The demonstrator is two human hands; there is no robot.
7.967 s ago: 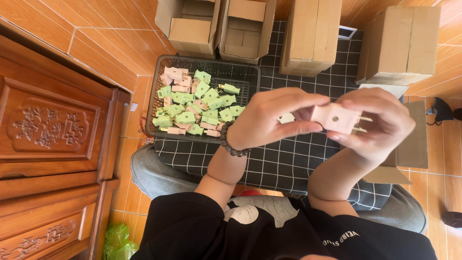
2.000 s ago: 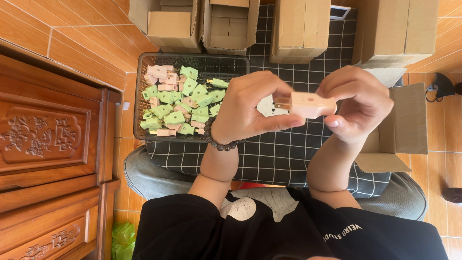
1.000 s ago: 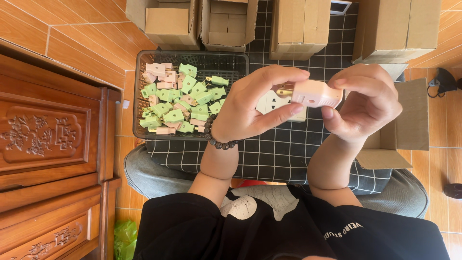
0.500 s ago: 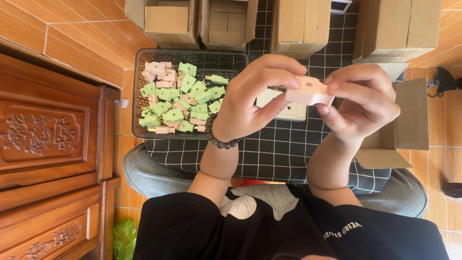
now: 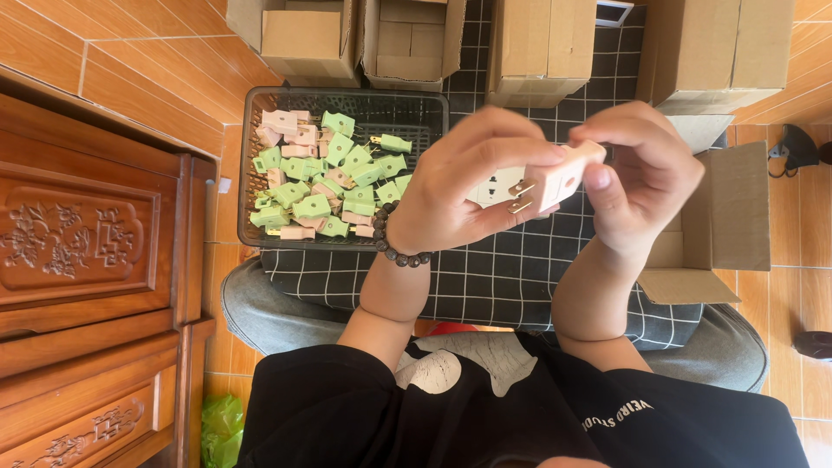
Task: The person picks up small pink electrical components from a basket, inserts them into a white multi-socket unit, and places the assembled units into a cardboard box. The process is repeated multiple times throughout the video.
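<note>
Both hands meet over a black-and-white checked cloth [image 5: 520, 277] on my lap. My right hand [image 5: 646, 178] grips a pale pink plug adapter [image 5: 559, 178] whose two brass prongs point left. My left hand [image 5: 472, 186], with a bead bracelet on the wrist, pinches the same adapter from the left and also cradles a white socket piece [image 5: 490, 189] in its palm. To the left stands a dark mesh basket [image 5: 416, 108] holding several green and pink plug adapters [image 5: 321, 173].
Several open cardboard boxes [image 5: 537, 43] line the far side, and another open box [image 5: 719, 217] lies at the right. A carved wooden cabinet [image 5: 87, 260] stands along the left. A green plastic bag [image 5: 221, 425] lies on the orange tiled floor.
The pink adapter has been turned in my fingers so that its brass prongs now face left and show. Both hands stayed in about the same place above the cloth.
</note>
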